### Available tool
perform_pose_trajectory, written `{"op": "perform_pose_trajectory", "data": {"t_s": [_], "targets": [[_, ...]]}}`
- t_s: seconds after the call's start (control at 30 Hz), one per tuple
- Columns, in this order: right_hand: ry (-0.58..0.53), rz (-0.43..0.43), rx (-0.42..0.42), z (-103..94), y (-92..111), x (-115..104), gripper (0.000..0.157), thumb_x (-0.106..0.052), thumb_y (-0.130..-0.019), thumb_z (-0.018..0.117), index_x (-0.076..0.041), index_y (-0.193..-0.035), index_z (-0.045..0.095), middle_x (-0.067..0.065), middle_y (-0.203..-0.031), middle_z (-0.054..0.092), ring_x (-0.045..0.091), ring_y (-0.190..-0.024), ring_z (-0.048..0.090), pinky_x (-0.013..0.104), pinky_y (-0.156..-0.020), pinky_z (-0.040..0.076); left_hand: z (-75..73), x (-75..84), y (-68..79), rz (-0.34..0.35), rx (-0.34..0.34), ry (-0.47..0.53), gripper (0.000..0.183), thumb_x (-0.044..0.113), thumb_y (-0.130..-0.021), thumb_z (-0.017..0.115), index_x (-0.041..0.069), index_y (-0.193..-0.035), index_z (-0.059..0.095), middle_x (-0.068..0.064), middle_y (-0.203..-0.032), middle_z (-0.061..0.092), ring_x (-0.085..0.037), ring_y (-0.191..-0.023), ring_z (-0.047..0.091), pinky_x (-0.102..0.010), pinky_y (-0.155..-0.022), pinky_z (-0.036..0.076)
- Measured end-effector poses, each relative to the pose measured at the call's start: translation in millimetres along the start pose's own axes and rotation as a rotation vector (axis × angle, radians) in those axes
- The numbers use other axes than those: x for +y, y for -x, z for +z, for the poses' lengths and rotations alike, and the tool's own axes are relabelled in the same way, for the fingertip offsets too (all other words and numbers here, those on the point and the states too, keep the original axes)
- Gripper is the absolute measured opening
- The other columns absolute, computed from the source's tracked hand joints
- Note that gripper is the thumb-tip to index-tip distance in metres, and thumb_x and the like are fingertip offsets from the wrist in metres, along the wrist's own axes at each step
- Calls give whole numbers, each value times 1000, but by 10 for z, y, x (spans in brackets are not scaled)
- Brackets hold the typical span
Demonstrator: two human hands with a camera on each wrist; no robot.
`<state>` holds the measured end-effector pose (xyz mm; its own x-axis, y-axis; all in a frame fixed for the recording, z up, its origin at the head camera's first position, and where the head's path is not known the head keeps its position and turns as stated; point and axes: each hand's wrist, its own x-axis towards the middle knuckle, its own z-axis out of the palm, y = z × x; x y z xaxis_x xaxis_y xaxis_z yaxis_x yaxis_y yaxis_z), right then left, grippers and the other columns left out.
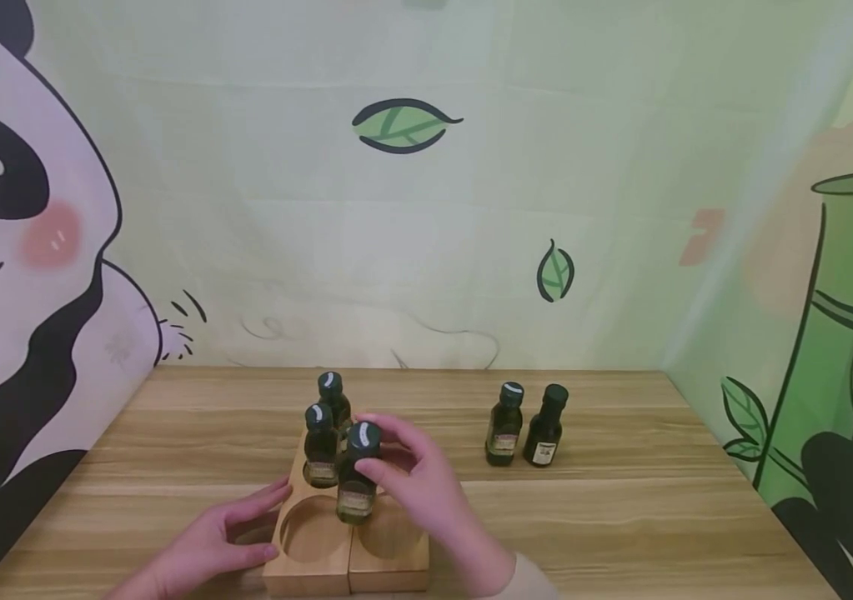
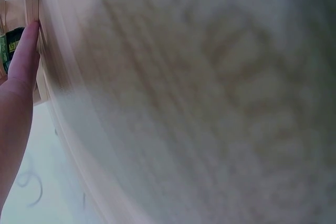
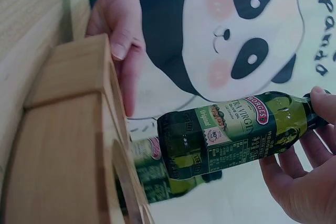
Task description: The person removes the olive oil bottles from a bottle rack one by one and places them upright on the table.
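My right hand (image 1: 426, 487) grips a small green olive oil bottle (image 1: 356, 493) by its neck and dark cap. This bottle is held above a wooden holder (image 1: 313, 577) with round recesses; in the right wrist view its label (image 3: 231, 121) reads extra virgin olive oil, and its base is apart from the wood. Two similar bottles stand in the holder's left side, a nearer one (image 1: 321, 454) and a farther one (image 1: 332, 400). Against the holder's left side, my left hand (image 1: 204, 540) rests with fingers and thumb extended. The left wrist view is mostly blurred.
To the right on the wooden table (image 1: 621, 517) stand two more dark bottles, one with a green label (image 1: 504, 429) and one with a white label (image 1: 544, 429). A printed panda backdrop (image 1: 283, 208) rises behind the table and along its sides.
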<state>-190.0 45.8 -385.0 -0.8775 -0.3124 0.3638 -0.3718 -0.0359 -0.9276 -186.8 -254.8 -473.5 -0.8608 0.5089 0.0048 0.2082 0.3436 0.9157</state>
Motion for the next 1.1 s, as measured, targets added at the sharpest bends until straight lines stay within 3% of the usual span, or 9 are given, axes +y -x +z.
{"op": "perform_pose_trajectory", "data": {"t_s": [0.17,0.47,0.87,1.1], "targets": [[3,-2,41,-142,13,-22,45,-4,-88,73,-10,-132,62,14,-123,64,28,-104,65,33,-86,55,0,-12,2,48,1,2,67,16,-91,72,-1,-148,41,-29,-155,26,4,-120,47,-17,-97,38],[26,-73,95,-373,49,-60,44,1,-88,72,-5,-130,63,16,-120,66,26,-104,66,34,-88,54,17,-38,-3,75,11,-10,67,15,-91,72,-3,-147,41,-29,-155,25,2,-120,49,-16,-97,37],[105,-122,123,-674,157,29,43,2,-88,71,-3,-130,62,16,-121,66,18,-106,64,33,-89,54,8,8,-1,24,11,-4,67,18,-90,73,1,-148,43,-27,-156,27,7,-121,44,-16,-97,37],[178,-102,154,-894,236,138,43,-1,-89,71,-6,-130,62,11,-121,68,16,-107,64,32,-88,53,-1,-13,-1,55,-3,19,66,13,-92,71,-1,-148,41,-30,-155,25,4,-120,48,-16,-96,38]]}}
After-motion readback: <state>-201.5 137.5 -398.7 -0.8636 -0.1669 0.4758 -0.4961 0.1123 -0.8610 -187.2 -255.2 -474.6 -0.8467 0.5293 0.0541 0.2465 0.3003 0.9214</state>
